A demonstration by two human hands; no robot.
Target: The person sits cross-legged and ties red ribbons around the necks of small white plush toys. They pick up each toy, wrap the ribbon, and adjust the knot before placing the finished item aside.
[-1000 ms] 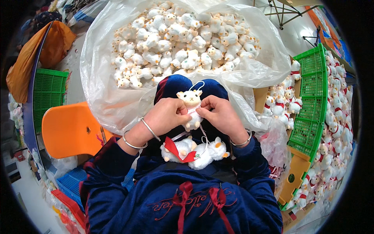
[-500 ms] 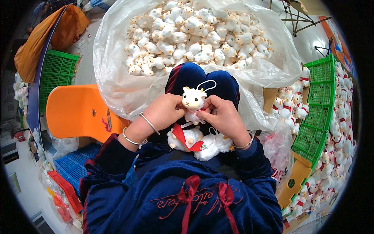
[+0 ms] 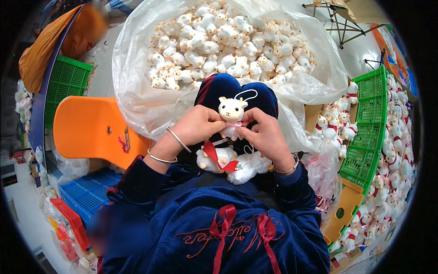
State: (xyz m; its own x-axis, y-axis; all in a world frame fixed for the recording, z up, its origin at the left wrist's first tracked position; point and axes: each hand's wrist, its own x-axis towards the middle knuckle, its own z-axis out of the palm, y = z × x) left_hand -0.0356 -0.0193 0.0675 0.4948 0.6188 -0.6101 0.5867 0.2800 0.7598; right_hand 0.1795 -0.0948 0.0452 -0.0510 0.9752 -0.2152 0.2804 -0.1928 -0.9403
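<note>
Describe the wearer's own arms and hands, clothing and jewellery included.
The left hand and right hand are both ungloved. Two slim silver bangles circle the left wrist, and one silver bangle the right. Both arms wear dark blue, velvety long sleeves with a soft sheen, ending near the wrists.

Your wide head-worn fisheye view looks steeply down over your chest (image 3: 196, 214), close above your left hand (image 3: 197, 128) and right hand (image 3: 264, 137), and forward past your knees (image 3: 260, 91).

Red cursive lettering (image 3: 200, 238) stands upside down across the blue velvet top (image 3: 189, 212).
</note>
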